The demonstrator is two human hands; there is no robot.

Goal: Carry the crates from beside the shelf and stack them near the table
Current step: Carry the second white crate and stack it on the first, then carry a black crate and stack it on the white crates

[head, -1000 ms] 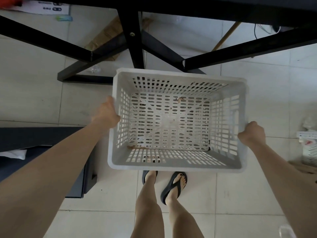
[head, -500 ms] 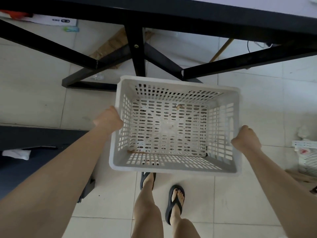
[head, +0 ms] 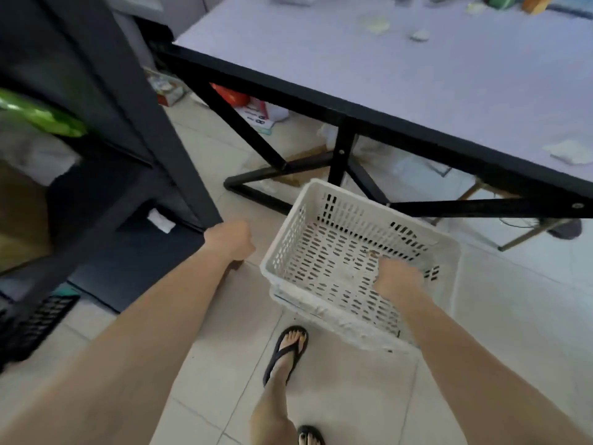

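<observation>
White crate [head: 337,252] on floor [head: 353,396] directly under my right hand [head: 398,277], grip indeterminate; left hand [head: 229,239], curled and empty, apart leftward.

- pale tiled floor [head: 353,396], grout lines visible, fills the 6 o'clock half
- black flip-flop [head: 285,351] on a foot at 6 o'clock; second flip-flop [head: 309,435] cut off by the bottom edge
- black slotted grille [head: 41,319] at 8 o'clock, blurred
- small white scrap [head: 161,222] at 9 o'clock
- brown cardboard [head: 19,213] at far 9 o'clock
- glossy green thing [head: 41,117] at 10 o'clock, too blurred to ID
- red thing [head: 229,94] at 11 o'clock, partly hidden; printed white packet [head: 256,115] just beside it, at its 4 o'clock
- white crumpled bits [head: 420,35] at 1 o'clock; white wad [head: 569,152] at 2 o'clock
- green item [head: 500,0] and orange block [head: 534,3] on the top edge, 1 o'clock, both blurred
- light wooden legs [head: 519,239] at 3 o'clock, standing on the floor
</observation>
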